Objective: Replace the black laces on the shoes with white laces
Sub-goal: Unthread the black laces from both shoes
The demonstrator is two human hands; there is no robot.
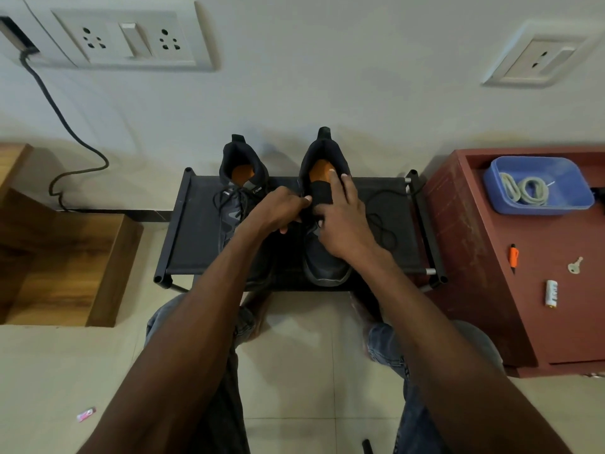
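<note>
Two black shoes with orange insoles stand on a low black rack (pixel 193 244), heels toward the wall. The left shoe (pixel 240 181) still carries its black lace. Both hands work at the right shoe (pixel 324 257). My left hand (pixel 283 208) has its fingers curled at the shoe's left eyelet side, pinching there. My right hand (pixel 340 217) lies over the shoe's tongue with its fingers stretched toward the opening. A loose black lace (pixel 383 224) trails over the rack to the right of this shoe. White laces (pixel 523 191) lie coiled in a blue tray (pixel 563 178).
The blue tray sits on a red-brown cabinet (pixel 474 257) at right, along with an orange-and-black tool (pixel 514 257), a key (pixel 575 265) and a small white object (pixel 551 292). A wooden box (pixel 65 267) stands at left. A black cable (pixel 65 126) hangs from the wall sockets.
</note>
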